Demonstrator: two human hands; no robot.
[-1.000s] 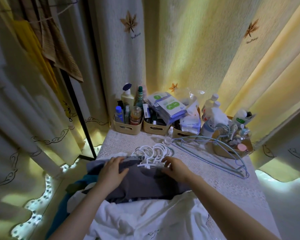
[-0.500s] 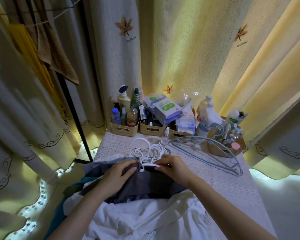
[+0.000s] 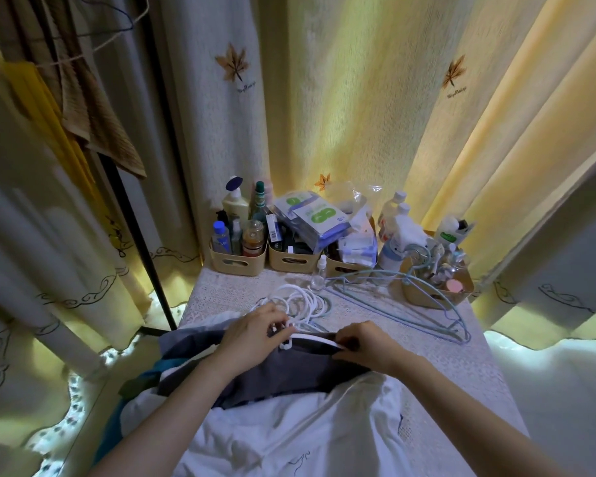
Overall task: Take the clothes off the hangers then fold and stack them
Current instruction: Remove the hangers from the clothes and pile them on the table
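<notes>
Removal of the dark grey fabric garment [image 3: 289, 373] from its white plastic hanger [image 3: 315, 339] is judged to be the step in hand. The garment is lying on top of a heap of clothes at the near end of the lace-covered table [image 3: 461, 366].

The left hand [image 3: 255, 335] is curling its fingers round the hanger near its hook. The right hand [image 3: 365, 342] is pinching the garment's edge over the hanger's arm, though the depth of that pinch is hidden.

Hazards noted:
- The hook is sitting among a tangle of white plastic hanger hooks [image 3: 300, 301], so a sharp pull is likely dragging the whole bunch along.
- Forcing the hanger arm out is risking a stretched neckline.
- A forward sweep is endangering the small clear spray bottle [image 3: 319, 277] standing just beyond the tangle.
</notes>
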